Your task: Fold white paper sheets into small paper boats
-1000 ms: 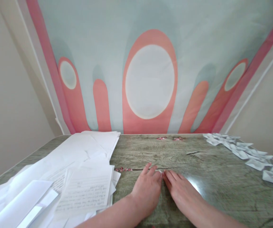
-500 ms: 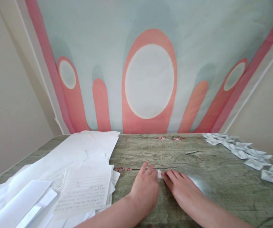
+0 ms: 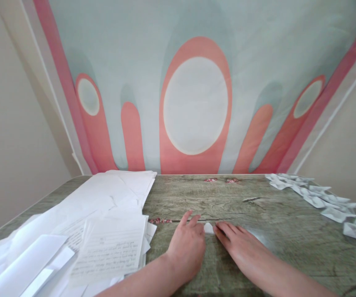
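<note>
A small folded piece of white paper (image 3: 208, 228) lies on the wood-grain table between my hands, with only its middle showing. My left hand (image 3: 187, 243) has its thumb side closed on the paper's left end, while two of its fingers stick up. At the paper's right end, my right hand (image 3: 238, 243) presses with its fingers together. The ends of the paper are hidden under my fingertips.
Loose white sheets (image 3: 116, 189) are heaped on the left, with a handwritten stack of pages (image 3: 109, 251) and folded strips (image 3: 26, 264) on top. Several folded paper shapes (image 3: 315, 198) run in rows along the right edge. A patterned wall (image 3: 143, 41) rises behind the table.
My hands have moved slightly apart, the left one to the left and the right one to the right. More of the paper's middle shows between them.
</note>
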Tool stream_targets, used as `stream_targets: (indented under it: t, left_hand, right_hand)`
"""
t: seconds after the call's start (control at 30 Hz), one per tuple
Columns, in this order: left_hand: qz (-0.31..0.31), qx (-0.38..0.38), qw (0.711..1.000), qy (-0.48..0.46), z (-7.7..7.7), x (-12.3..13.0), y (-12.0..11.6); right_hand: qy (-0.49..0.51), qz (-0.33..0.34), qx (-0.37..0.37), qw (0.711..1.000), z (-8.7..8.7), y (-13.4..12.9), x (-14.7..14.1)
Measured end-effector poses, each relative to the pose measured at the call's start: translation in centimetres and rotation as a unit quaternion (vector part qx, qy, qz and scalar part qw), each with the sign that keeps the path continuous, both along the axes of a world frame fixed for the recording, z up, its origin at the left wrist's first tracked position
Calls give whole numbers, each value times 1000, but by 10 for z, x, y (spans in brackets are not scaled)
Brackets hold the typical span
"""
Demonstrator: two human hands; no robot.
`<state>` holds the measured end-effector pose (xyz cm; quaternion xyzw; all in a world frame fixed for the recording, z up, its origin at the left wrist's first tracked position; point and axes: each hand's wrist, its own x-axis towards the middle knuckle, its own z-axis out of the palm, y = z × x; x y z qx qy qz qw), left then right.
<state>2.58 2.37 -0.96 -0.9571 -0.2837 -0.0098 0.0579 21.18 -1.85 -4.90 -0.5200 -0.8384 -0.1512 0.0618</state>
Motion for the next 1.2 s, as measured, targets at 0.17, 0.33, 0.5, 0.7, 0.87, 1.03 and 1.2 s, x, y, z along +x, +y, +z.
stream_targets:
  t: [0.17,0.33,0.5,0.7,0.87,1.03,1.2]
  left_hand:
    - [8,-7,1000,-9,0,-1,0]
    - [25,-14,999,-29,4,-3,0]
    - [37,-54,996,-60,8,-7,5]
    - [55,-139,978,-149,2,-16,23]
    - [53,-137,975,-170,8,-16,23]
    - [28,-60,994,-87,19,-13,9]
    - [18,-28,999,-17,19,-10,2]
  right_hand:
    - [-16,12,14,1000,-9,-3,4]
    - [-42,-15,43,998,-17,-7,-1]
    - [-51,-12,24,998,-12,-6,-2]
    - [-61,-11,24,998,-8,-3,-1]
    - [-74,-10,27,997,-8,-4,-2]
    - [-67,-15,21,997,-6,-3,-3]
    - [-58,-16,26,998,-7,-3,-3]
